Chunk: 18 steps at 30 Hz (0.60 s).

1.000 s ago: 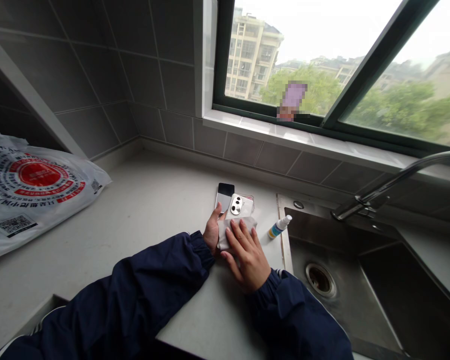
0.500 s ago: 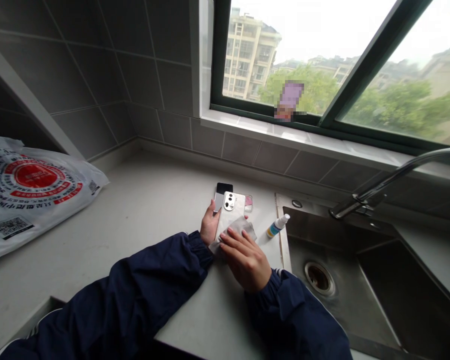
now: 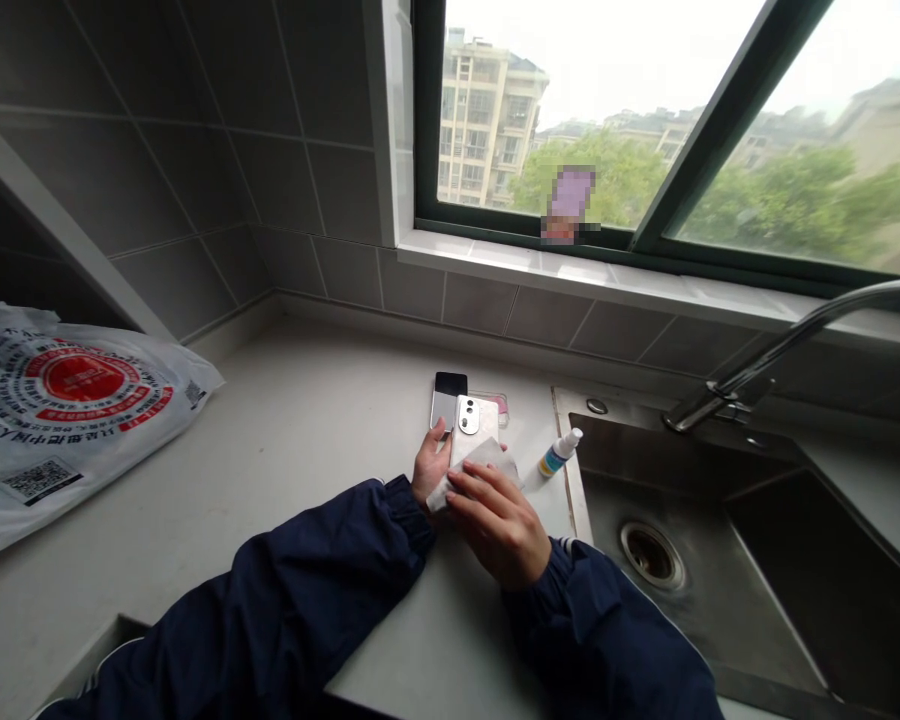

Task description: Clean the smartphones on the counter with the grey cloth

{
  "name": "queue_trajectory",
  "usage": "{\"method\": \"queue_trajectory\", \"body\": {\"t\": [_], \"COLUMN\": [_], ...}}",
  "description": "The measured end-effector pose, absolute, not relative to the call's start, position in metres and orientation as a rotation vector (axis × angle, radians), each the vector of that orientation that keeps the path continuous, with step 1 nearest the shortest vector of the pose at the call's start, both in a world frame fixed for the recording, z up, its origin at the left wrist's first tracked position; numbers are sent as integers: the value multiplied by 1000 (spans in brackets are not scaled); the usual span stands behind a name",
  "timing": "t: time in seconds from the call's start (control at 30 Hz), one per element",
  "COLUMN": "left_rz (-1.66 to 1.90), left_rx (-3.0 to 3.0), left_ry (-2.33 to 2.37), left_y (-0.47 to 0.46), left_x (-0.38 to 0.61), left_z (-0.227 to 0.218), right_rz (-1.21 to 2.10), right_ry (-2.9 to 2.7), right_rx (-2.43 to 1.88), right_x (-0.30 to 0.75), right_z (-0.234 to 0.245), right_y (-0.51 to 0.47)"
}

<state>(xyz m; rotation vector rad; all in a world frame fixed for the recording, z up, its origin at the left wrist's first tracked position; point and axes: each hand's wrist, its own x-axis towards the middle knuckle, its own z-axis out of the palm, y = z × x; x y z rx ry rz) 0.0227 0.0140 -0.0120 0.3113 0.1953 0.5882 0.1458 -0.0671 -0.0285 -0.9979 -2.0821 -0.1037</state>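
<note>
Over the white countertop [image 3: 285, 440] | left hand [image 3: 429, 470], fingers gripping phone [image 3: 474, 428] | right hand [image 3: 495, 525], fingers pressing cloth [image 3: 469, 480] onto its back

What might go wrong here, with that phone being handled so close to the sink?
The white smartphone, held only by the left hand, might slip while the right hand rubs it with the cloth, possibly into the nearby steel sink. A stray elbow or cloth could also knock the small spray bottle in.
</note>
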Motion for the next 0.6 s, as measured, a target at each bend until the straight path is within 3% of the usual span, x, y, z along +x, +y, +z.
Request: {"method": "queue_trajectory", "body": {"t": [0.6], "left_rz": [682], "left_rx": [324], "left_ry": [173], "left_y": [18], "left_x": [22], "left_z": [-11], "right_rz": [-143], "right_ry": [-2054], "right_rx": [-943], "right_x": [163], "right_z": [-18], "right_y": [-63]}}
